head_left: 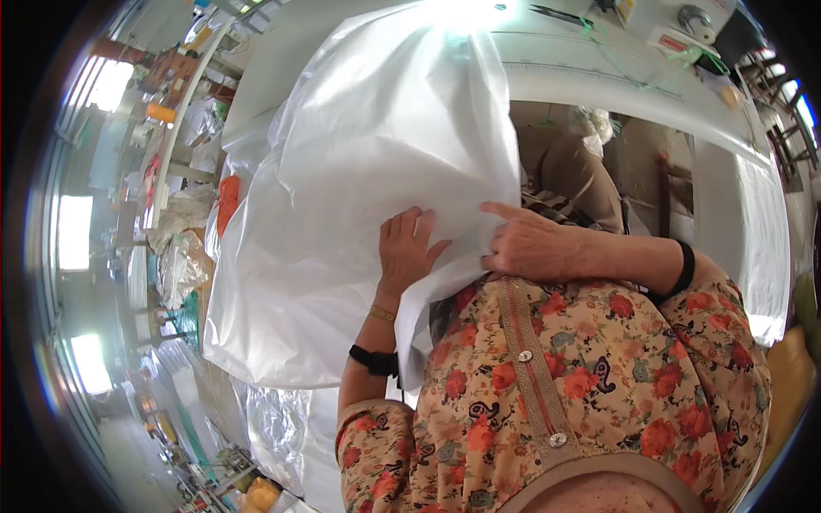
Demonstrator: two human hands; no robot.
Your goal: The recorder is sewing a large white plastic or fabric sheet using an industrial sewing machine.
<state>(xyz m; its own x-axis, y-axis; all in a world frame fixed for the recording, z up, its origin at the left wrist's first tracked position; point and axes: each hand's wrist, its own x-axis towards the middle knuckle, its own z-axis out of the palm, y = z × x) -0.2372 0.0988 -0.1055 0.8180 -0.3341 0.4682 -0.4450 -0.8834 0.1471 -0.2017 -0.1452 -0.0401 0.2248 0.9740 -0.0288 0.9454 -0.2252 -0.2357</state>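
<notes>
A large, glossy white plastic sheet [359,154] spreads over the worktable and drapes down over my lap. My left hand [409,248] lies on it with the fingers stretched and the thumb apart. Close by on the right, my right hand [526,246] is at the sheet's near edge. Its index finger points out across the sheet, while the other fingers curl in and appear to pinch the edge. The exact grip is partly hidden. Below my hands, a fold of the sheet hangs beside my left wrist.
A sewing machine [684,26] with a handwheel stands at the far right of the white tabletop [581,81]. Dark thread snips [558,14] and green thread lie near it. Orange cloth [227,203] hangs at a shelf on the left. Clear plastic [274,423] lies at lower left.
</notes>
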